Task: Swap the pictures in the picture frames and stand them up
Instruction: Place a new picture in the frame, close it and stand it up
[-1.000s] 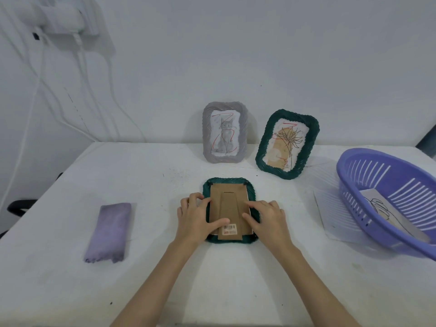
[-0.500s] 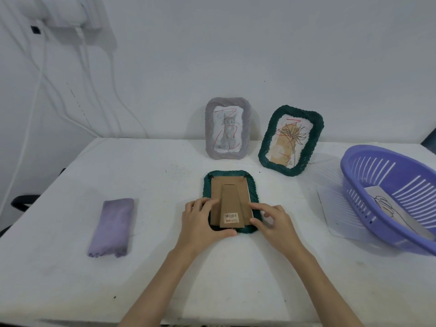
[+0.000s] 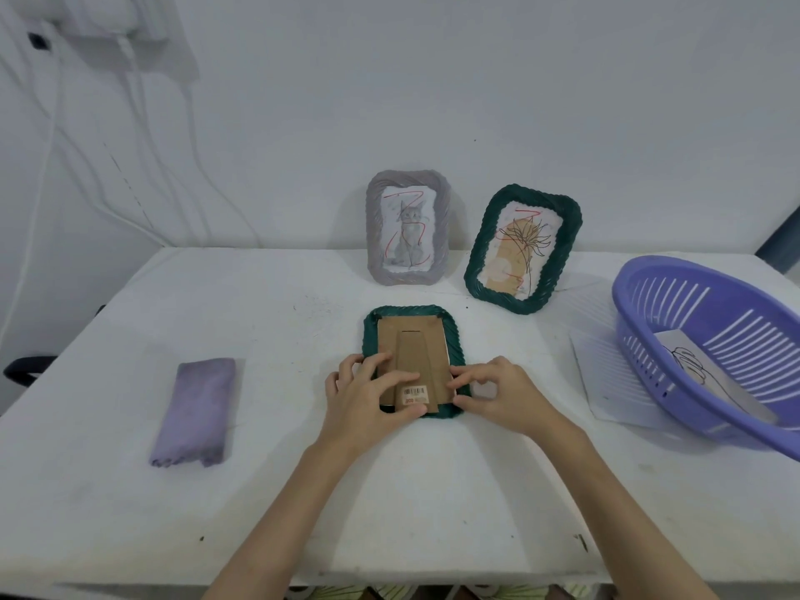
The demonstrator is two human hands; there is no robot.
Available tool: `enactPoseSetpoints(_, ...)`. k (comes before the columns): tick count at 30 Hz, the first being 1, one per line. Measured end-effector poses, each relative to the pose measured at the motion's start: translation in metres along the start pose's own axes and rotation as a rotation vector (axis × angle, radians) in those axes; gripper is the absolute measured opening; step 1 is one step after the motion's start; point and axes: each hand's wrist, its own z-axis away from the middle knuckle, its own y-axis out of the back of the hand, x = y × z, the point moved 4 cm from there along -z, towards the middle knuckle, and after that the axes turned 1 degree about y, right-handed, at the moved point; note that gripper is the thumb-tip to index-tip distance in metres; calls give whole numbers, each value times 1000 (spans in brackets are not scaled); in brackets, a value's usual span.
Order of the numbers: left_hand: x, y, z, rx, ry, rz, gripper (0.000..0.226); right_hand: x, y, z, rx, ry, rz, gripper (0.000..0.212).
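Lying face down in the middle of the white table point(image 3: 130, 513) is a dark green picture frame point(image 3: 456, 339), with its brown cardboard back point(image 3: 428, 339) facing up. The left hand point(image 3: 368, 400) rests on the near left part of the frame, its fingers bent over the cardboard and its thumb under the barcode sticker point(image 3: 414, 392). The right hand point(image 3: 506, 396) pinches the frame's near right edge with curled fingers. At the back, a grey frame with a cat drawing point(image 3: 407, 227) and a green frame with a plant drawing point(image 3: 524, 249) stand up near the wall. A folded purple cloth point(image 3: 195, 411) lies to the left. A purple basket point(image 3: 710, 339) with a paper inside sits to the right, on a white sheet point(image 3: 601, 378).
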Motion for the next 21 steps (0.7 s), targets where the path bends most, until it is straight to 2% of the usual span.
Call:
enactPoseSetpoints(7, -2, -1, -1, 46, -39, -43, 59, -9, 4, -6, -41, 57, 192, 27)
enactPoseSetpoints(10, -4, -3, -1, 52, -48, -19, 57, -6, 1, -3, 24, 115, 249, 21)
enactPoseSetpoints(15, -6, -4, -3, 58, -52, -24, 55, 1, -9, 5, 177, 183, 196, 12)
enactPoseSetpoints(18, -5, -4, -3, 57, -55, -22, 55, 1, -11, 7, 233, 153, 153, 6)
enactPoseSetpoints(21, -6, -4, -3, 56, -50, -12, 55, 1, -13, 9, 255, 95, 140, 8)
